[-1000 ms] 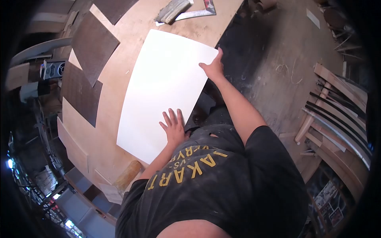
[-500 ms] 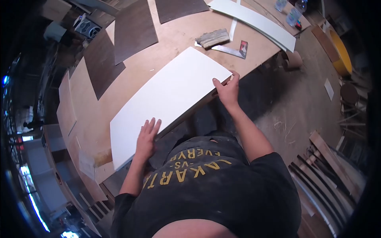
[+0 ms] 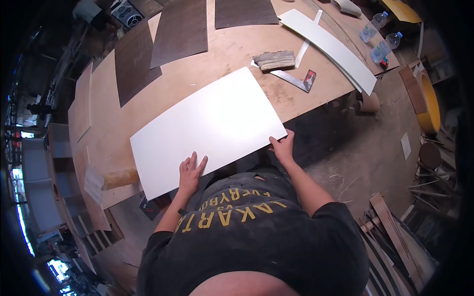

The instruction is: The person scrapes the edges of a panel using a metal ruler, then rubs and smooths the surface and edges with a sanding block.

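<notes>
A large white panel [image 3: 202, 123] lies on the wooden worktable, its near edge sticking out past the table toward my body. My left hand [image 3: 190, 172] rests on top of the panel by the near edge, fingers stretched out and spread a little. At the right near corner, my right hand [image 3: 283, 148] grips the panel, thumb on top and the other fingers mostly hidden at the edge and underneath. Beyond the panel lie a rough piece of wood [image 3: 274, 60] and a metal try square [image 3: 292, 80] with a red-marked stock.
Dark brown sheets [image 3: 180, 32] lie along the far side of the worktable [image 3: 106, 143]. A long white curved strip [image 3: 335, 52] and two plastic bottles [image 3: 381, 52] are at the far right. Wooden lengths [image 3: 402, 232] lean at the lower right.
The panel has turned slightly clockwise, its right corner coming nearer my body. My right hand moved closer with that corner; my left hand stays on top. The view has shifted.
</notes>
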Demonstrator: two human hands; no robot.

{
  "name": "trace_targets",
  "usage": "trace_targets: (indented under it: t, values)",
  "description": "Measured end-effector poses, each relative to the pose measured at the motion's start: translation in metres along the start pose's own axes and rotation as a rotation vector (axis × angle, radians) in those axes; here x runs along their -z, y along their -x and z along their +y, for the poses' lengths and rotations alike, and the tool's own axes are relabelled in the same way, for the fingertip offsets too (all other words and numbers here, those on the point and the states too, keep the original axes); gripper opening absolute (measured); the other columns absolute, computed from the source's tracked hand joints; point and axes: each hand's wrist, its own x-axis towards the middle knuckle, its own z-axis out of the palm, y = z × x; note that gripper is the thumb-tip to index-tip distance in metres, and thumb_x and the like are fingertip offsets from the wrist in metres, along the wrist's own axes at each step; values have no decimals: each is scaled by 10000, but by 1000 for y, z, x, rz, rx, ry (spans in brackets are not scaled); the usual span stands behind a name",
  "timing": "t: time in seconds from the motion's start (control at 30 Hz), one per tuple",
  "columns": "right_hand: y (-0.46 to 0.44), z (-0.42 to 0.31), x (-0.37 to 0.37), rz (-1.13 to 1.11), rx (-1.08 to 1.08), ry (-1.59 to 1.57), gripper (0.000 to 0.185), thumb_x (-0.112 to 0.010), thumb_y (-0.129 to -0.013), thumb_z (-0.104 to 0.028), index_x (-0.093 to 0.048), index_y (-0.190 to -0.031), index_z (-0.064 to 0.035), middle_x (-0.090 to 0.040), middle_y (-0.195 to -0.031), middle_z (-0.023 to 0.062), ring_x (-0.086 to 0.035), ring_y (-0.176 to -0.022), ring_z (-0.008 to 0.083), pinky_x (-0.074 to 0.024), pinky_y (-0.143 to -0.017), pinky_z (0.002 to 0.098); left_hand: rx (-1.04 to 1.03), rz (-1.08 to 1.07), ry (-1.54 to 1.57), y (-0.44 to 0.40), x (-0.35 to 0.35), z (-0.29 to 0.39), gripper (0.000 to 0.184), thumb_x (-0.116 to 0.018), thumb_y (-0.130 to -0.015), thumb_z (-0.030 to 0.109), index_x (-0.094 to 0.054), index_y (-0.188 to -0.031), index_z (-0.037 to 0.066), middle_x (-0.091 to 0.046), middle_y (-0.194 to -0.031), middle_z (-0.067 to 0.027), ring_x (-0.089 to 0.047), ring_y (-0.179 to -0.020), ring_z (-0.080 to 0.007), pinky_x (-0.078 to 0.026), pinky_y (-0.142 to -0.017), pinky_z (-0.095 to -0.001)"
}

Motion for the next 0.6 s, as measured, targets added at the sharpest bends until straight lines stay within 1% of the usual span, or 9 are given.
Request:
trace_targets:
  t: [0.03, 0.07, 0.17, 0.27, 0.37, 0.43, 0.53, 0.57, 0.6]
  values:
    - [0, 7, 2, -8, -35, -20, 689, -763, -950, -23, -282, -1443, -57, -620, -1300, 231, -738, -1072, 287, -691, -654, 372, 7, 5, -19, 1, -10, -1, 862, -584, -879, -32, -469, -1669, 295, -346, -1723, -226, -410, -1476, -486, -309, -1242, -622]
    - [-1, 14, 4, -12, -66, -30, 683, -755, -952, -12, -286, -1445, -64, -616, -1304, 231, -737, -1072, 293, -707, -685, 408, 14, 10, -37, 1, -19, -3, 868, -584, -881, -31, -461, -1674, 300, -324, -1736, -224, -394, -1483, -490, -291, -1245, -643]
    - [-5, 29, 4, 19, -62, 4, 656, -725, -982, -19, -262, -1444, -75, -680, -1159, 212, -756, -842, 248, -682, -657, 385, 24, 12, -84, 1, -36, -5, 886, -574, -883, -36, -433, -1687, 308, -302, -1744, -230, -382, -1480, -499, -264, -1241, -687]
    - [-3, 23, 6, 43, -113, -37, 617, -721, -971, 0, -302, -1419, -60, -678, -1145, 193, -754, -865, 253, -687, -660, 393, 7, 41, -58, 2, -41, -7, 883, -574, -894, -26, -415, -1694, 312, -294, -1746, -232, -379, -1486, -500, -256, -1243, -697]
    - [-11, 41, 10, 123, -32, 91, 553, -745, -941, -3, -387, -1361, -36, -677, -1133, 172, -750, -892, 257, -687, -644, 391, 24, 1, -14, 7, -45, -9, 865, -594, -909, 17, -408, -1695, 327, -280, -1752, -241, -360, -1508, -509, -228, -1253, -711]
    - [-10, 29, 11, 151, -59, 174, 488, -777, -907, -26, -478, -1292, -13, -678, -1130, 159, -745, -907, 253, -686, -627, 382, 44, -90, -22, 6, -48, -10, 827, -667, -951, 249, -360, -1719, 237, -250, -1765, -258, -284, -1568, -536, -166, -1266, -732]
    - [-20, 24, 15, 163, -60, 304, 460, -818, -864, -77, -549, -1229, 2, -685, -1096, 156, -744, -884, 231, -665, -591, 360, -80, -76, 120, -11, -50, -9, 988, -678, -949, 545, -286, -1726, 78, -209, -1784, -269, -181, -1634, -523, -105, -1285, -728]
    - [-16, 15, 14, 158, -90, 363, 462, -826, -854, -87, -561, -1221, 3, -689, -1075, 153, -743, -873, 216, -652, -573, 345, -138, -104, 126, -26, -49, -8, 1033, -652, -947, 607, -267, -1719, 39, -196, -1790, -266, -158, -1648, -505, -97, -1289, -723]
    - [-21, 22, 17, 172, -81, 462, 499, -852, -839, -156, -573, -1225, -6, -717, -1081, 176, -761, -930, 270, -656, -683, 400, -193, -134, 129, -44, -44, 0, 1086, -626, -945, 670, -249, -1713, 0, -183, -1796, -263, -135, -1662, -486, -89, -1294, -718]
